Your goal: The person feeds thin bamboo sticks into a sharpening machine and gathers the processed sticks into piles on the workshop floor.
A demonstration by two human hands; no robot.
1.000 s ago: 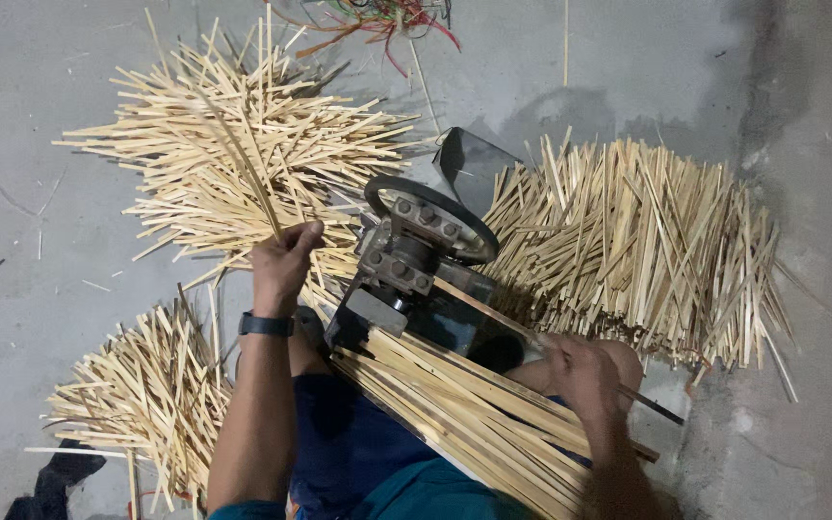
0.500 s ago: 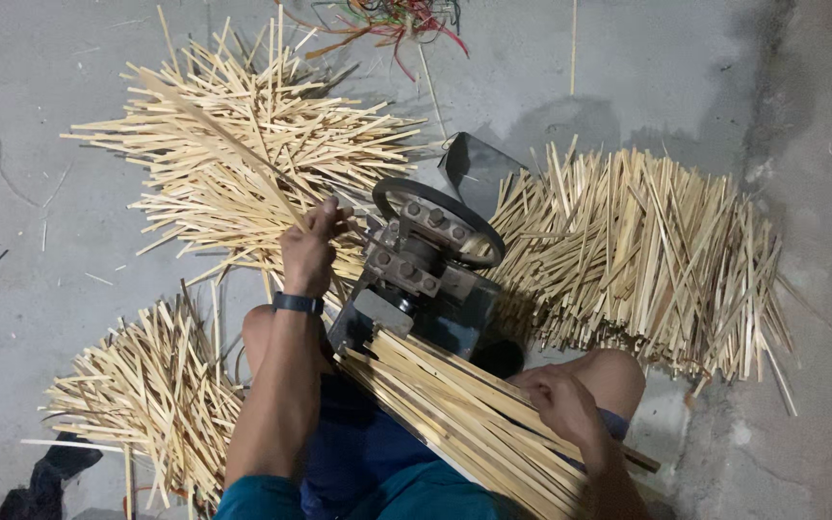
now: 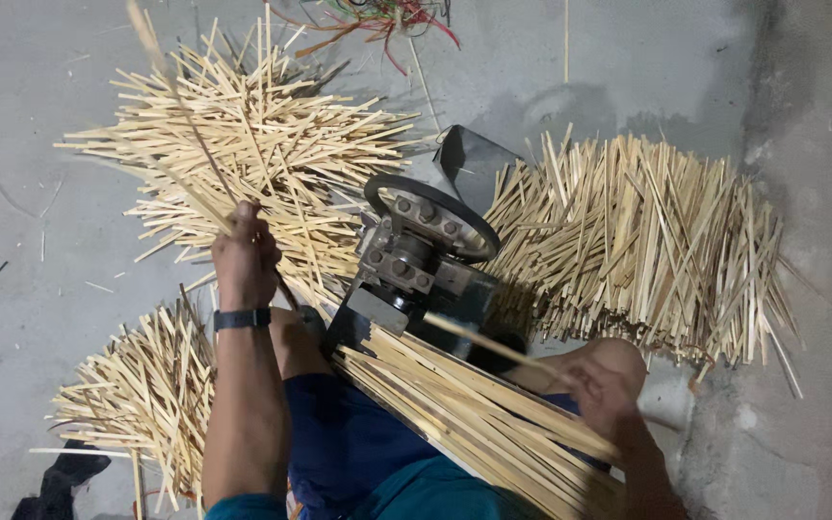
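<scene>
Your left hand (image 3: 243, 265) grips a stick (image 3: 180, 116) left of the machine (image 3: 426, 265); your right hand (image 3: 604, 390) pinches another stick (image 3: 493, 342) below it; feed straight.

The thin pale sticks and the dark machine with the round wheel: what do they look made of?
Thin pale sticks: likely split bamboo or wood, given the straw colour, matte finish and uneven slivers. Dark machine with the round wheel: apparently painted metal, with bolt heads and dull grey cast parts.

no packages, labels, signs or screens show in view.
</scene>
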